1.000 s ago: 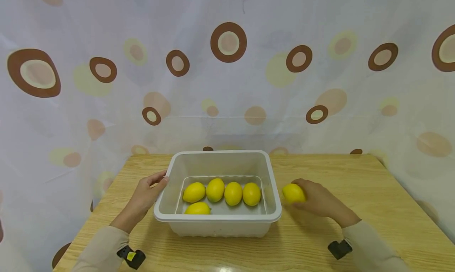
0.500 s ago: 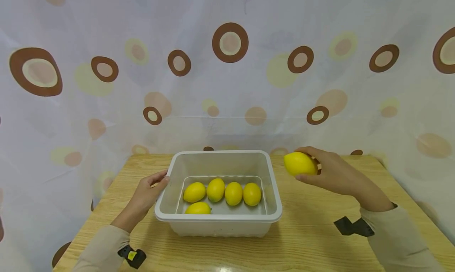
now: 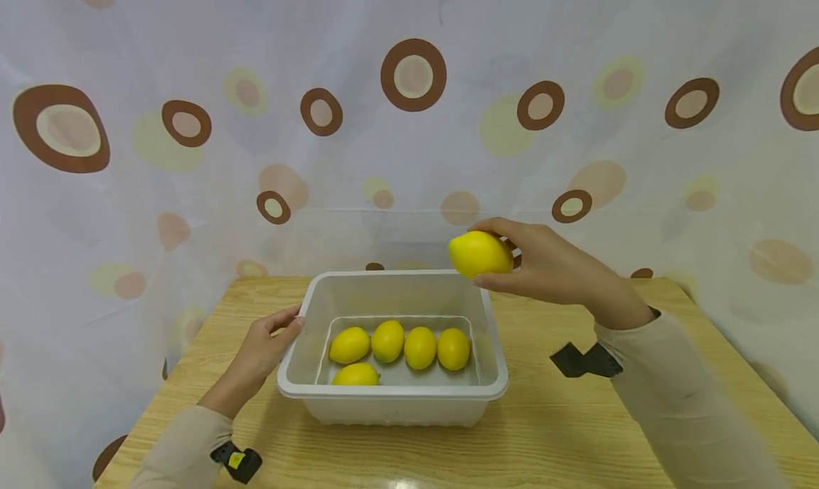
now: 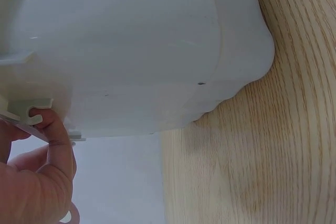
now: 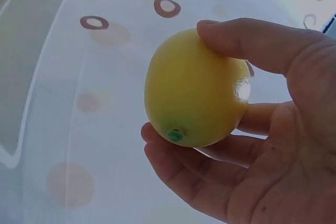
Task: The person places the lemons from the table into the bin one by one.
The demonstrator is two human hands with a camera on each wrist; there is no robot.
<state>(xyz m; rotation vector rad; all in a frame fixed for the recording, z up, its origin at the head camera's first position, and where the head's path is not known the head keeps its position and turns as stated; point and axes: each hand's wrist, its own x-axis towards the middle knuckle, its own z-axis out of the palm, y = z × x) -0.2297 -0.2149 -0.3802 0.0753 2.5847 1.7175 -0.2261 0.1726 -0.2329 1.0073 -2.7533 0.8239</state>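
Note:
A yellow lemon [image 3: 480, 254] is held in my right hand [image 3: 544, 265], raised above the back right corner of a white plastic bin [image 3: 397, 391]. Close up in the right wrist view, the thumb is over one side of the lemon [image 5: 194, 87] and fingers curl under the other; a green stem nub shows at its end. My left hand [image 3: 262, 347] grips the bin's left rim, its fingers hooked beneath the edge in the left wrist view. On the bin's floor lie several lemons [image 3: 419, 348], most in a row, one nearer the front wall and partly hidden by it.
The bin stands on a light wooden table [image 3: 576, 432]. A pale curtain [image 3: 358, 162] with brown and cream circles hangs behind the table. Each sleeve carries a small black wrist camera [image 3: 585, 359].
My right hand has lifted the lemon from beside the bin's right side, then moved it up and left over the back right corner. The left hand and bin have stayed put.

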